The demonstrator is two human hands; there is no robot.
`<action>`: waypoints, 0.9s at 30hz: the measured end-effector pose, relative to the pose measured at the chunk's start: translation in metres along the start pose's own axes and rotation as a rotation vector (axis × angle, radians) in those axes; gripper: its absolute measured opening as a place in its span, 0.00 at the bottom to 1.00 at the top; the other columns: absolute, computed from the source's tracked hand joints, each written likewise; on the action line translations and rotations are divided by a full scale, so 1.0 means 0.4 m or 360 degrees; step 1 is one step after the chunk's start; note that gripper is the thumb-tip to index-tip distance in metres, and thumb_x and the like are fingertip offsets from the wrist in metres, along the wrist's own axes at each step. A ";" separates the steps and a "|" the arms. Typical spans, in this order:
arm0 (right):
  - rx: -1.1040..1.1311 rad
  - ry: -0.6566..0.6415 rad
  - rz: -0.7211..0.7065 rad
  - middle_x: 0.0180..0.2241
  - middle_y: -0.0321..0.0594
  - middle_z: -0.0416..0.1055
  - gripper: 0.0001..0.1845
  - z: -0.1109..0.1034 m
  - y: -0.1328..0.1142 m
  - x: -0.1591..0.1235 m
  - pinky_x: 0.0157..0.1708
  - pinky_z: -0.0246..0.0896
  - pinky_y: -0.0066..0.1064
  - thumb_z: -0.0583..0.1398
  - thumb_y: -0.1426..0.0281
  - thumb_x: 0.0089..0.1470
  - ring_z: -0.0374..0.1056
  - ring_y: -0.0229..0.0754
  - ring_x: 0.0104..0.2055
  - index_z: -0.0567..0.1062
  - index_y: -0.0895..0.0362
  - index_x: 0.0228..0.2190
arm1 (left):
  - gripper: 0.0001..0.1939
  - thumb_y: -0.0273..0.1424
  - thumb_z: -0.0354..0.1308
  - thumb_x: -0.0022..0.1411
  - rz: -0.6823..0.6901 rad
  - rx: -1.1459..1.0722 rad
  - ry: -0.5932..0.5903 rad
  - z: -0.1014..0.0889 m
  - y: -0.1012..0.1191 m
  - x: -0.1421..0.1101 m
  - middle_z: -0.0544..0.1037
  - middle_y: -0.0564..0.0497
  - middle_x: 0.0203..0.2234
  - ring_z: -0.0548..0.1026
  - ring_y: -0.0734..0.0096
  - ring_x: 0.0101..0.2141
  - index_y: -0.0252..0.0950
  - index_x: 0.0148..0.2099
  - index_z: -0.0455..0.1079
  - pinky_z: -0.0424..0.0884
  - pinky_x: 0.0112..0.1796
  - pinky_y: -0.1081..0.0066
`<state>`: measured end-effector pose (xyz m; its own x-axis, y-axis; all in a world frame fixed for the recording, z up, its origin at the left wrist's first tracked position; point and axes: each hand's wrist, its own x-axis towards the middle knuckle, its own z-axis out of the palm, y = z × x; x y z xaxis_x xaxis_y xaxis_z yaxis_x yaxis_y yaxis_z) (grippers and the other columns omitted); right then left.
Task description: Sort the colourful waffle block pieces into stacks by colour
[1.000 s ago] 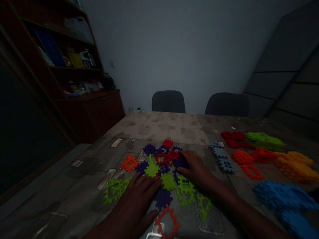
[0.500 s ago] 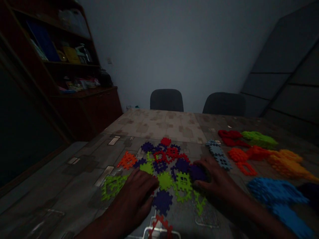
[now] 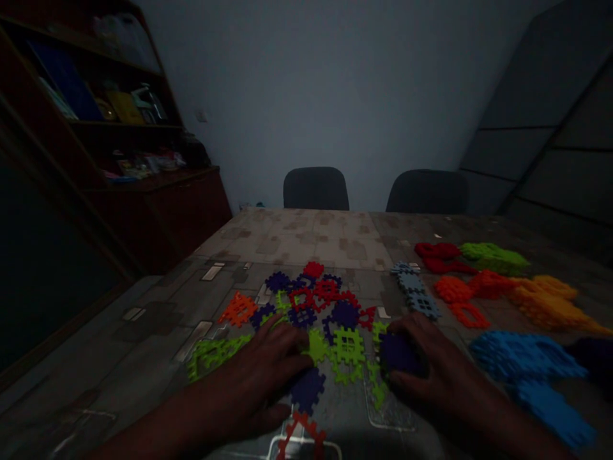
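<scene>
Interlocking plastic waffle blocks lie in a loose cluster of purple, red, orange and lime green pieces in the middle of the table. My right hand is cupped around a dark purple waffle block at the cluster's right side. My left hand lies flat at the near left of the cluster, holding nothing. Its fingertips are close to a lime green block and just above a dark purple block. A lime green frame piece lies by my left wrist.
Sorted heaps of red, lime green, orange, yellow-orange, blue and grey-blue blocks lie along the right of the patterned table. A dark wooden shelf unit stands at left; two chairs stand beyond.
My right hand has moved right and toward me, carrying the dark purple block away from the cluster. My left hand's fingers have drawn closer together.
</scene>
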<state>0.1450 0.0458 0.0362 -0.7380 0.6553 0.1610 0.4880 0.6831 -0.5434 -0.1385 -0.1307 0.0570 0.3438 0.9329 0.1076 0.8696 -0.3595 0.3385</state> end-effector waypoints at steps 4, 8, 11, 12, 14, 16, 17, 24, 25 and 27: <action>0.0079 -0.0228 -0.0001 0.45 0.44 0.71 0.20 0.002 -0.003 -0.022 0.46 0.67 0.43 0.63 0.71 0.46 0.69 0.52 0.47 0.72 0.52 0.43 | 0.24 0.27 0.63 0.52 -0.0068 0.0077 -0.0081 -0.007 0.005 0.027 0.70 0.46 0.48 0.68 0.52 0.49 0.42 0.52 0.68 0.65 0.55 0.53; 0.0144 -0.0448 -0.0149 0.46 0.41 0.73 0.24 0.019 -0.020 -0.045 0.44 0.66 0.38 0.66 0.73 0.42 0.70 0.50 0.46 0.71 0.50 0.44 | 0.21 0.22 0.61 0.47 -0.0101 0.0132 -0.0088 0.001 0.013 0.051 0.69 0.48 0.44 0.68 0.55 0.46 0.39 0.45 0.67 0.62 0.57 0.52; 0.0110 -0.0490 -0.0227 0.46 0.41 0.73 0.27 0.038 -0.040 -0.041 0.46 0.64 0.38 0.66 0.75 0.39 0.69 0.50 0.47 0.71 0.50 0.44 | 0.19 0.19 0.57 0.46 -0.0078 0.0142 -0.0002 0.014 0.008 0.050 0.69 0.48 0.46 0.67 0.57 0.49 0.39 0.41 0.66 0.58 0.60 0.51; 0.0083 -0.0502 -0.0213 0.46 0.42 0.72 0.27 0.044 -0.045 -0.036 0.47 0.64 0.39 0.65 0.76 0.38 0.69 0.50 0.47 0.71 0.51 0.43 | 0.19 0.18 0.56 0.46 -0.0079 0.0140 0.0023 0.017 0.005 0.047 0.69 0.48 0.48 0.67 0.56 0.50 0.39 0.41 0.65 0.57 0.61 0.50; 0.0047 -0.0514 -0.0174 0.46 0.43 0.71 0.26 0.055 -0.049 -0.025 0.49 0.63 0.42 0.63 0.76 0.39 0.67 0.51 0.48 0.70 0.52 0.44 | 0.21 0.18 0.57 0.48 -0.0078 0.0131 0.0043 0.017 0.000 0.041 0.70 0.47 0.50 0.67 0.54 0.53 0.40 0.45 0.66 0.56 0.62 0.49; 0.0070 -0.0491 -0.0172 0.48 0.45 0.70 0.27 0.063 -0.046 -0.016 0.51 0.61 0.45 0.63 0.76 0.40 0.66 0.53 0.50 0.70 0.53 0.46 | 0.24 0.20 0.58 0.51 -0.0055 0.0114 0.0031 0.011 -0.003 0.039 0.70 0.46 0.52 0.67 0.53 0.54 0.40 0.51 0.66 0.59 0.61 0.49; 0.0105 -0.0459 -0.0177 0.49 0.45 0.70 0.28 0.064 -0.042 -0.012 0.52 0.61 0.45 0.63 0.75 0.41 0.66 0.53 0.51 0.69 0.53 0.47 | 0.27 0.21 0.59 0.52 -0.0041 0.0107 0.0015 0.007 -0.003 0.041 0.70 0.46 0.52 0.67 0.53 0.54 0.41 0.54 0.65 0.60 0.60 0.49; 0.0364 -0.0256 0.0111 0.46 0.43 0.71 0.24 -0.010 -0.043 -0.002 0.44 0.65 0.39 0.62 0.71 0.46 0.69 0.50 0.45 0.68 0.54 0.48 | 0.34 0.23 0.65 0.46 -0.0055 0.0096 -0.0189 -0.017 0.003 0.084 0.67 0.44 0.57 0.64 0.48 0.58 0.42 0.58 0.66 0.56 0.63 0.45; 0.0397 -0.0333 0.0128 0.46 0.42 0.72 0.25 -0.026 -0.044 -0.007 0.43 0.65 0.38 0.62 0.70 0.46 0.69 0.50 0.44 0.68 0.53 0.48 | 0.35 0.23 0.65 0.46 -0.0024 0.0100 -0.0199 -0.020 0.005 0.088 0.67 0.44 0.58 0.64 0.48 0.59 0.43 0.58 0.65 0.56 0.63 0.44; 0.0432 -0.0552 0.0105 0.45 0.39 0.73 0.25 -0.049 -0.044 -0.021 0.42 0.66 0.36 0.64 0.71 0.45 0.70 0.49 0.44 0.70 0.50 0.47 | 0.37 0.22 0.66 0.47 0.0039 0.0108 -0.0219 -0.028 0.008 0.093 0.65 0.45 0.60 0.63 0.47 0.61 0.46 0.60 0.65 0.56 0.63 0.43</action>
<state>0.1517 0.0345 0.0605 -0.8446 0.5162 -0.1423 0.4336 0.5035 -0.7474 -0.1270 -0.0969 0.0725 0.4064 0.9136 -0.0158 0.8808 -0.3871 0.2728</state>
